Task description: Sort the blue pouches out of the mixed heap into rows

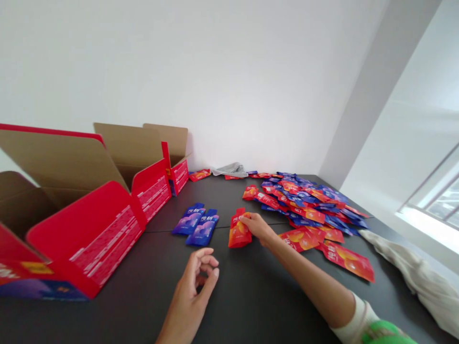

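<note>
My right hand (255, 226) reaches across the dark table and pinches a red-orange pouch (238, 233) that lies flat in the middle. To its left lie two blue pouches (196, 224) side by side. My left hand (195, 286) hovers near the front of the table with its fingers curled loosely and nothing in them. A large heap of red and blue pouches (304, 200) covers the right side of the table, just behind my right hand.
An open red cardboard box (86, 239) stands at the left, with a second open box (175, 167) behind it. A grey cloth (229, 169) lies by the back wall. A pale cloth (412, 272) hangs over the right edge of the table (251, 296).
</note>
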`<state>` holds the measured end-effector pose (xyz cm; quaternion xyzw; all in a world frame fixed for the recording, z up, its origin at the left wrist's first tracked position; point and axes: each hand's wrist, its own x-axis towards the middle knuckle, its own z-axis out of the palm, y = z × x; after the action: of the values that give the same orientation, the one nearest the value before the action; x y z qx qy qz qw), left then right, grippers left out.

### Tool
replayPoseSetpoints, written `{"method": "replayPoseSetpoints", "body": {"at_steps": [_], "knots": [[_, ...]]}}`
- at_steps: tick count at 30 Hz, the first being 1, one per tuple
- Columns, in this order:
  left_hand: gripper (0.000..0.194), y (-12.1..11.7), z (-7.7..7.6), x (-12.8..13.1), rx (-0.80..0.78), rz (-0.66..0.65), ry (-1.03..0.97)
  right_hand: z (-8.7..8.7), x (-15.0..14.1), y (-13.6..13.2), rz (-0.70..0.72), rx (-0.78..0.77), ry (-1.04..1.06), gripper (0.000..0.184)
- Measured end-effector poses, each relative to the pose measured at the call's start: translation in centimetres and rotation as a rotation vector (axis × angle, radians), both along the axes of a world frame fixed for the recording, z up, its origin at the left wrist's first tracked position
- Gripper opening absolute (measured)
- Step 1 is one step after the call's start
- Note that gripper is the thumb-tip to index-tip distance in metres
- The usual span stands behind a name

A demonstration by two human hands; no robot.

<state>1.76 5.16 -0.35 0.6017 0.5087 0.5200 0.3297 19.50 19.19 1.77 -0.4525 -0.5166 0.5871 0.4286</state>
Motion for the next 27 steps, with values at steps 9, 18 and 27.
{"method": "replayPoseSetpoints", "body": {"at_steps": [9, 18, 27], "knots": [[0.024, -2.5, 0.9, 0.0, 0.333, 0.139, 0.182, 3.0, -3.2, -4.4, 0.454, -0.177, 0.246, 0.033], [0.033, -3.2, 0.9, 0.2, 0.477, 0.094, 0.312, -0.4, -7.9, -2.9, 0.417, -0.225, 0.365, 0.042], [0.032, -2.9, 0.6, 0.3, 0.398, 0.076, 0.326, -0.6, -7.8, -1.2, 0.256, -0.148, 0.37, 0.04]]}}
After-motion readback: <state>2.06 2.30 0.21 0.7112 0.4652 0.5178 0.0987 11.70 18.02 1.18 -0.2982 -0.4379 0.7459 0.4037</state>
